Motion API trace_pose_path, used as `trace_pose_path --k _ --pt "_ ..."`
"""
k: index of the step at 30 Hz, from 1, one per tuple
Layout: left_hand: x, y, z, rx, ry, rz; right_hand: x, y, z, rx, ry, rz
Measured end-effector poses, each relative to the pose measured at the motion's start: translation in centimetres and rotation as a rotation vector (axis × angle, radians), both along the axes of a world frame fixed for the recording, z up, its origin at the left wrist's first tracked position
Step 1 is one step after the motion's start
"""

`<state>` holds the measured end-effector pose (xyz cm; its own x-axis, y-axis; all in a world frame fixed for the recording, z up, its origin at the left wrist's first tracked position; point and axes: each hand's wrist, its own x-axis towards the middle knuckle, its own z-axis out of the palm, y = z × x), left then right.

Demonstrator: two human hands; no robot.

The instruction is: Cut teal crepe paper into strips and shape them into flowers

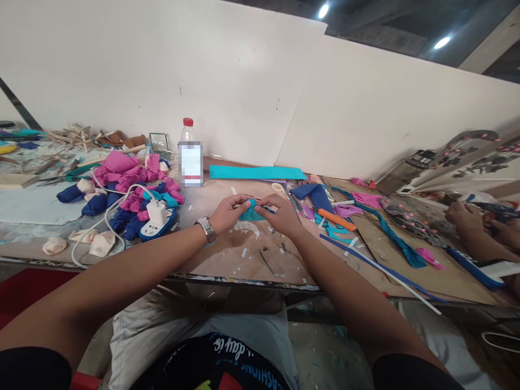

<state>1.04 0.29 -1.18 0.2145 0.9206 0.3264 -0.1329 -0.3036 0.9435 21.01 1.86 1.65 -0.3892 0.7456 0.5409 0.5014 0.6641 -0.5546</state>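
Over the middle of the table my left hand (232, 214), a metal-band watch (206, 229) on its wrist, pinches a small gathered turquoise strip (252, 212). It looks like cloth or crepe paper. From the other side my right hand (278, 215) grips the same strip, thumb and fingers pressed together. The two hands are close, and the strip's lower part hangs loose between them. Behind them a longer flat turquoise strip (258, 173) lies along the wall.
To the left sit bunched pink rosettes (117, 169), blue ones (95, 205) and a power strip (152, 231) with a white plug. A red-capped bottle (188, 130) stands near the wall (244, 81). An orange-handled tool (336, 219) lies right. Another person's hands (467, 219) work at far right.
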Motion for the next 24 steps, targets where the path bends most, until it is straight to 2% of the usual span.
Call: trace_pose_path --k 7,13,15,17,20,24 --pt "0.02 -0.19 0.14 0.020 0.040 -0.030 0.04 -0.33 0.33 0.019 0.015 0.000" --pt "0.14 0.11 -0.48 -0.009 0.090 -0.067 -0.04 -0.40 0.68 0.101 -0.056 0.191" --pt "0.27 0.16 -0.56 0.000 0.065 -0.073 -0.02 -0.30 0.64 0.110 -0.055 0.203" --pt "0.39 0.20 -0.54 -0.016 -0.007 -0.045 0.07 -0.16 0.55 0.100 -0.028 0.164" --pt "0.39 0.31 -0.41 -0.108 -0.126 0.084 0.27 0.06 0.41 0.097 0.035 0.050" --pt "0.13 0.51 -0.19 -0.170 -0.146 0.193 0.32 0.03 0.51 0.068 0.088 -0.080"
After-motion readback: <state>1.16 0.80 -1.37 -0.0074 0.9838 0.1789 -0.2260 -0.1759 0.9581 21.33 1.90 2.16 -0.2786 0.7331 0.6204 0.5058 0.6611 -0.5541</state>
